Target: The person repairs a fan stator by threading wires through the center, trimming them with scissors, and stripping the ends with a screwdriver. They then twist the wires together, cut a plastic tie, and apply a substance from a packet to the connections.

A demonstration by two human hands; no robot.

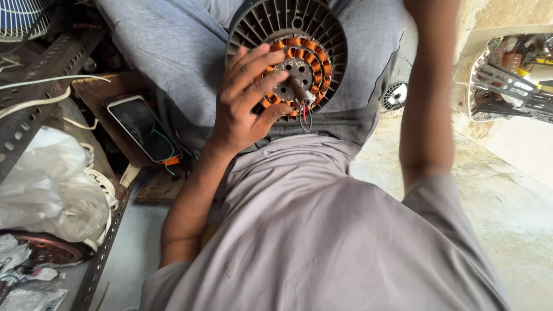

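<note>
A person in grey clothing is bracing a round dark-grey ribbed metal fan motor point(322, 34) against the lap, its open face turned up toward the camera. The left hand point(247, 103) is spreading its fingers point(253, 63) over the ring of orange copper windings point(319, 60), grasping the motor's face beside the short steel shaft point(298, 87), from whose base thin red and black wires point(304, 112) are trailing. The right arm is reaching up out of the frame, so whether the right hand is holding anything cannot be told. Judging by the exposed windings, the motor is already standing uncovered, with the coils intact and no tool yet at work on them. A black smartphone in an orange case point(144, 128) is lying on a brown wooden board point(98, 89) to one side, near a crumpled white plastic bag point(49, 184) and a perforated grey steel angle bar point(34, 86).
</note>
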